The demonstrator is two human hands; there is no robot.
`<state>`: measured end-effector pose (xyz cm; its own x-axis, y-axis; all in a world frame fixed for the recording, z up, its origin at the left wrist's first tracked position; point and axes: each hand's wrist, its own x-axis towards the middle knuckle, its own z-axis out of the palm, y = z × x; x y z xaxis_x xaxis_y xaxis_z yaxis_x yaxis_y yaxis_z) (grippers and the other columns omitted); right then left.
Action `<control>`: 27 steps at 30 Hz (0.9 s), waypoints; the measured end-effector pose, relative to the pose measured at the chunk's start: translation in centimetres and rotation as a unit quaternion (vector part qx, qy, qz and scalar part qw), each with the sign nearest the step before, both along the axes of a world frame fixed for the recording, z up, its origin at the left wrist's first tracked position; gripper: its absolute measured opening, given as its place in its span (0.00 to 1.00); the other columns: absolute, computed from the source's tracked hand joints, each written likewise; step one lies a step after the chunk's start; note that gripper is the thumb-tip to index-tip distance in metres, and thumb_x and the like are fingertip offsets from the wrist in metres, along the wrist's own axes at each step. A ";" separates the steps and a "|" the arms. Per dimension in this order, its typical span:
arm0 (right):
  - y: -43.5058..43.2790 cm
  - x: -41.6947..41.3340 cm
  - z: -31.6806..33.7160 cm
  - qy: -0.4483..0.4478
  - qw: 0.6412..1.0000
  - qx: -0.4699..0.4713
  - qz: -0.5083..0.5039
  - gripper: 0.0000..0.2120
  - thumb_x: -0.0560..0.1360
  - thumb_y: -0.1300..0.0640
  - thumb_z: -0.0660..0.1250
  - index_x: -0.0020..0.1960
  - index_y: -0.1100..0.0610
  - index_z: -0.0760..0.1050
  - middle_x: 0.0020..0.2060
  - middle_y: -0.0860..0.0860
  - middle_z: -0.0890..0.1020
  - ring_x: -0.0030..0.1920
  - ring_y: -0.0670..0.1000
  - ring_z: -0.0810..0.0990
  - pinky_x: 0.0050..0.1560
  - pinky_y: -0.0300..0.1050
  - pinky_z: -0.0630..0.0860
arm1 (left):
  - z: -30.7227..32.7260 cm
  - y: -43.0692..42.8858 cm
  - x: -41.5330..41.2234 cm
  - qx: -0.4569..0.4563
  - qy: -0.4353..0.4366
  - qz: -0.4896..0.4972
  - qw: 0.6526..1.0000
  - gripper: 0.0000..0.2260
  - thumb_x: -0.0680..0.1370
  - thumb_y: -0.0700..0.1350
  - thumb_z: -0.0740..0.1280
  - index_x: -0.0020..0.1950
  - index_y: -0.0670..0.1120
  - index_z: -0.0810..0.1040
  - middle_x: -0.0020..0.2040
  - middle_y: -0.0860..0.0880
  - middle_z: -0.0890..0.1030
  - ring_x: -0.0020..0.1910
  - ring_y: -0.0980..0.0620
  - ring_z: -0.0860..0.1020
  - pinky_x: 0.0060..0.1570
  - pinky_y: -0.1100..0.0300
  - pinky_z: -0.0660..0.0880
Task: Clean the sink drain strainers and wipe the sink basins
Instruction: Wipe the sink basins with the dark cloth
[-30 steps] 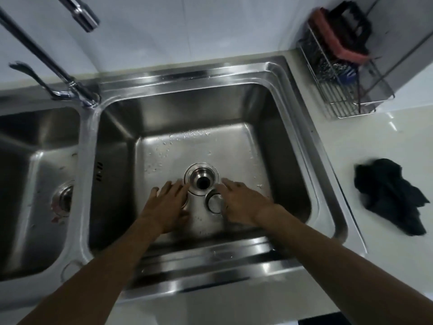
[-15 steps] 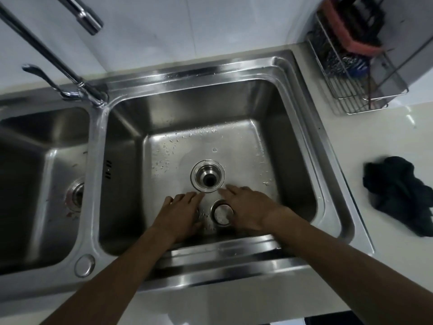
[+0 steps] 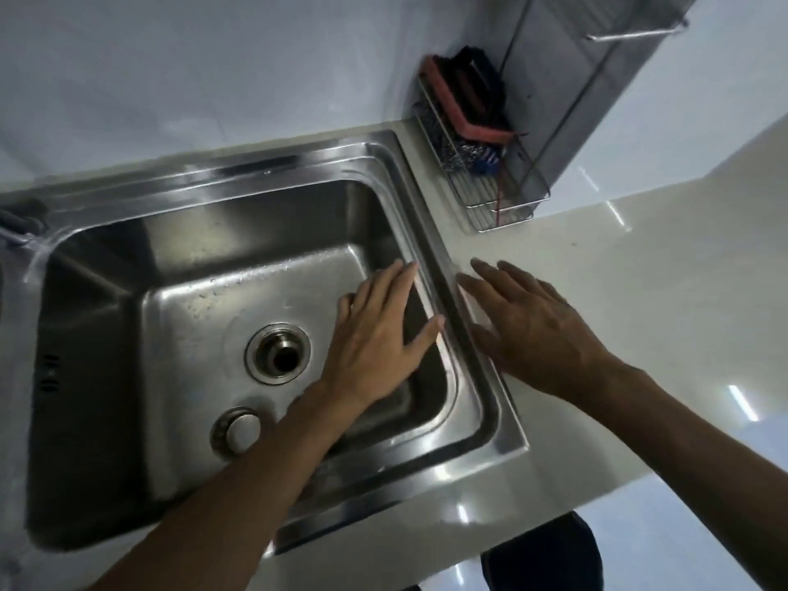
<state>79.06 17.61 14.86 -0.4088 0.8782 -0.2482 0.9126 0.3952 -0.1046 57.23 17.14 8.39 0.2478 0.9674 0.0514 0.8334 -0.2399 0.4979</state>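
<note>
Hands, two, both empty with fingers straight and spread: the left hand [image 3: 375, 334] over the right side of the single steel sink basin [image 3: 192, 249], the right hand [image 3: 533, 334] over the pale countertop [image 3: 639, 292] just beside the rim. One open drain [image 3: 277, 354] sits in the wet basin floor, with one strainer [image 3: 236, 430] lying loose nearer the person, beside the left forearm. One wire rack [image 3: 499, 206] with a red-backed brush [image 3: 460, 104] stands in the corner by the white wall [image 3: 213, 78].

The bare left hand [image 3: 375, 339] is held palm down, fingers straight and slightly spread, nothing gripped. The bare right hand [image 3: 533, 330] is posed likewise just beside it. Both forearms are extended forward, unsleeved.
</note>
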 end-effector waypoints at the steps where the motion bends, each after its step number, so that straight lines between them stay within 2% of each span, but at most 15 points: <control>1: -0.5 1.5 -0.2 0.006 0.999 0.014 -0.029 0.33 0.79 0.35 0.49 0.81 0.49 0.55 0.81 0.54 0.59 0.80 0.60 0.58 0.76 0.61 0.64 | 0.2 0.3 1.4 0.004 0.002 -0.014 1.000 0.36 0.81 0.70 0.52 0.84 0.52 0.54 0.84 0.50 0.57 0.82 0.49 0.57 0.76 0.47 0.57; 4: -2.0 4.5 -1.2 0.010 0.996 0.015 -0.082 0.32 0.79 0.37 0.56 0.80 0.49 0.59 0.81 0.57 0.59 0.79 0.64 0.61 0.73 0.63 0.68 | 0.1 0.4 4.2 0.000 0.019 -0.043 0.999 0.39 0.80 0.73 0.51 0.85 0.53 0.51 0.85 0.49 0.51 0.84 0.47 0.52 0.78 0.43 0.55; 6: -2.8 5.0 -2.1 0.051 0.996 0.005 -0.076 0.30 0.79 0.45 0.63 0.79 0.53 0.64 0.78 0.61 0.62 0.75 0.65 0.66 0.71 0.62 0.71 | -0.1 0.0 4.5 -0.006 0.017 -0.037 0.999 0.40 0.79 0.74 0.51 0.85 0.54 0.51 0.85 0.49 0.51 0.84 0.46 0.52 0.78 0.41 0.57; 7: -3.0 5.0 -2.5 0.084 0.994 0.020 -0.069 0.27 0.78 0.51 0.65 0.76 0.56 0.69 0.76 0.62 0.66 0.72 0.65 0.71 0.71 0.59 0.73 | -0.2 -0.2 4.1 -0.005 0.013 -0.029 0.999 0.40 0.78 0.74 0.51 0.85 0.54 0.52 0.85 0.48 0.53 0.83 0.46 0.54 0.77 0.41 0.58; 8: -3.1 5.0 -2.6 0.110 0.990 0.048 -0.067 0.25 0.77 0.56 0.67 0.73 0.57 0.73 0.73 0.61 0.70 0.69 0.63 0.75 0.69 0.51 0.74 | -0.3 -0.3 3.7 0.001 0.007 -0.023 1.000 0.40 0.79 0.74 0.52 0.85 0.54 0.53 0.85 0.48 0.54 0.83 0.46 0.56 0.77 0.41 0.60; 10: -3.2 4.0 -2.5 0.151 0.983 0.086 -0.053 0.22 0.75 0.61 0.70 0.69 0.55 0.77 0.70 0.56 0.74 0.63 0.56 0.79 0.64 0.34 0.70 | -0.6 -0.7 1.3 0.005 0.005 -0.004 1.000 0.39 0.79 0.73 0.53 0.84 0.54 0.53 0.85 0.48 0.56 0.82 0.47 0.57 0.76 0.41 0.62; 11: -2.9 3.0 -2.2 0.170 0.980 0.091 -0.043 0.22 0.75 0.61 0.70 0.69 0.54 0.77 0.70 0.54 0.74 0.62 0.54 0.80 0.63 0.31 0.69 | -0.9 -1.0 -0.5 0.000 0.008 0.008 1.000 0.38 0.79 0.73 0.53 0.84 0.55 0.52 0.84 0.48 0.56 0.82 0.47 0.57 0.76 0.41 0.61; 14: -1.2 -2.1 -1.0 0.223 0.971 0.083 -0.005 0.19 0.78 0.59 0.68 0.69 0.54 0.78 0.69 0.53 0.76 0.62 0.54 0.81 0.65 0.42 0.75 | -1.6 -2.5 -7.3 -0.031 0.031 0.064 0.997 0.39 0.79 0.75 0.50 0.84 0.56 0.51 0.85 0.49 0.56 0.83 0.48 0.56 0.76 0.40 0.60; 18: 1.2 -14.6 -1.2 0.275 0.957 0.059 0.067 0.17 0.78 0.60 0.69 0.66 0.57 0.79 0.68 0.55 0.78 0.61 0.54 0.82 0.65 0.38 0.73 | -2.3 -6.2 -18.1 -0.079 0.083 0.144 0.983 0.39 0.78 0.74 0.52 0.84 0.57 0.53 0.85 0.51 0.53 0.83 0.48 0.55 0.78 0.40 0.58; 21: 1.7 -25.7 -4.4 0.308 0.943 0.002 0.126 0.16 0.79 0.61 0.69 0.67 0.58 0.79 0.68 0.55 0.77 0.64 0.53 0.79 0.70 0.38 0.69 | -1.8 -8.9 -25.9 -0.055 0.157 0.192 0.967 0.36 0.79 0.70 0.53 0.83 0.53 0.57 0.84 0.48 0.57 0.81 0.46 0.58 0.75 0.39 0.60; 24: 1.3 -34.9 -9.7 0.292 0.939 -0.060 0.174 0.17 0.79 0.62 0.68 0.68 0.59 0.78 0.69 0.57 0.75 0.66 0.58 0.78 0.71 0.47 0.71 | -1.3 -10.6 -32.5 -0.034 0.215 0.213 0.952 0.34 0.81 0.66 0.56 0.82 0.48 0.62 0.83 0.45 0.60 0.80 0.43 0.61 0.74 0.38 0.61; 26: 0.6 -39.2 -14.6 0.232 0.942 -0.055 0.238 0.19 0.78 0.61 0.69 0.69 0.64 0.76 0.69 0.63 0.75 0.68 0.64 0.76 0.71 0.53 0.72 | -1.5 -11.6 -35.5 -0.035 0.234 0.218 0.947 0.34 0.81 0.66 0.56 0.81 0.48 0.64 0.82 0.44 0.62 0.80 0.42 0.63 0.72 0.37 0.63; 27: 0.2 -40.5 -17.1 0.181 0.941 -0.053 0.281 0.22 0.79 0.59 0.68 0.72 0.65 0.73 0.71 0.65 0.73 0.72 0.66 0.72 0.74 0.56 0.69 | -1.8 -12.1 -36.2 -0.034 0.233 0.219 0.947 0.34 0.81 0.67 0.55 0.81 0.48 0.65 0.82 0.44 0.62 0.80 0.42 0.63 0.72 0.36 0.64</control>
<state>38.55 17.79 -2.24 -0.8759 0.4764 -0.0765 0.4594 0.7749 -0.4340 20.99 5.04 6.55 -0.1980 0.9797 -0.0300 0.9785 0.1994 0.0533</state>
